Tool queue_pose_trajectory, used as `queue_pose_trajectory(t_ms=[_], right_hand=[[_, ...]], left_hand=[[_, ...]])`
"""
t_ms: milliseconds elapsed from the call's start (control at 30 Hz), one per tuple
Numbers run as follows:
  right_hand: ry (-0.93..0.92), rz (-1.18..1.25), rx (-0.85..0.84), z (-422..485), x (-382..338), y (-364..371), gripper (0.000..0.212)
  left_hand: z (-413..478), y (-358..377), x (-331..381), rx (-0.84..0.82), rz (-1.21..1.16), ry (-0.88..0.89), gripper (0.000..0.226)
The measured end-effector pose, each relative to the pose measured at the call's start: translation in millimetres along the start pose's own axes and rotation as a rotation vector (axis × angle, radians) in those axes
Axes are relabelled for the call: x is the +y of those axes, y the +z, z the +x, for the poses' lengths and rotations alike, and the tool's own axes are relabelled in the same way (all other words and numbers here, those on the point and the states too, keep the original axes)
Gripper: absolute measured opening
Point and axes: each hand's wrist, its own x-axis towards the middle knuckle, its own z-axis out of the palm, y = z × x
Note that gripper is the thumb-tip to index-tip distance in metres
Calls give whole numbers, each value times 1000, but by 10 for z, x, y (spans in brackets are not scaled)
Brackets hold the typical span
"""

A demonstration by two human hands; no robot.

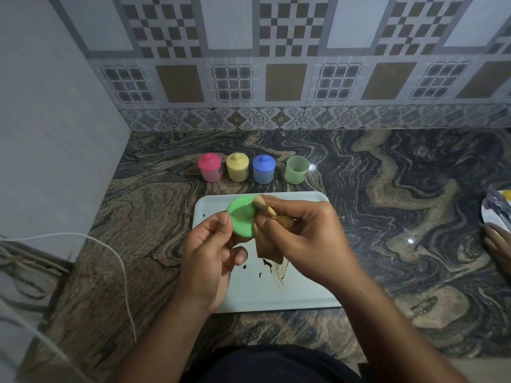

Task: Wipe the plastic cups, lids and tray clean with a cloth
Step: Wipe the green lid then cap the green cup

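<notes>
- The left hand (pixel 210 258) holds the green lid (pixel 241 218) just above the centre of the frame, over the tray. The thumb curls against the lid's lower left edge. The fingers behind it are hidden, and the lid's lower part is covered by the hand.
- The right hand (pixel 304 239) pinches a bunched tan cloth (pixel 269 225) between thumb and curled fingers. The cloth's top wad touches the lid's right rim and its tail hangs down toward the tray. How much of the cloth lies inside the palm cannot be seen.
- The pale tray (pixel 276 298) lies flat on the countertop (pixel 401 203) at centre frame, much of it covered by both hands and forearms. Dark spots (pixel 266 263) and a brownish smear show on it under the cloth.
- Behind the tray, in a row from left to right, stand the pink cup (pixel 210 167), yellow cup (pixel 237 167) and blue cup (pixel 264 170), each with its knobbed lid on. Last in the row is the green cup (pixel 296 170), which is open. Whether anything is inside it is unclear.
- At the right edge a plate (pixel 490 217) is cut off and its contents are blurred. Below it is a partly visible body part that cannot be identified.
- A white cable (pixel 121 266) loops at lower left.
</notes>
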Motion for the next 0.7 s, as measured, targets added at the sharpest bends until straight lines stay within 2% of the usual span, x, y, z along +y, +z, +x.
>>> queue_pose_trajectory(t_ms=[67, 167, 267, 433, 567, 700], right_hand=[[0, -13, -5, -2, 5, -2, 37], [-3, 51, -13, -13, -7, 7, 35], [-20, 71, 23, 15, -17, -19, 36], [-44, 13, 3, 27, -12, -50, 30], [-36, 39, -13, 7, -1, -47, 27], [-23, 71, -7, -3, 27, -19, 30]], left_hand=[[-1, 12, -10, 4, -28, -12, 27], [-2, 34, -4, -90, -67, 29, 31], [-29, 35, -16, -167, 16, 119, 30], [-3, 22, 33, -49, 98, 67, 19], [10, 51, 38, 10, 73, 25, 33], [31, 42, 21, -38, 22, 27, 38]])
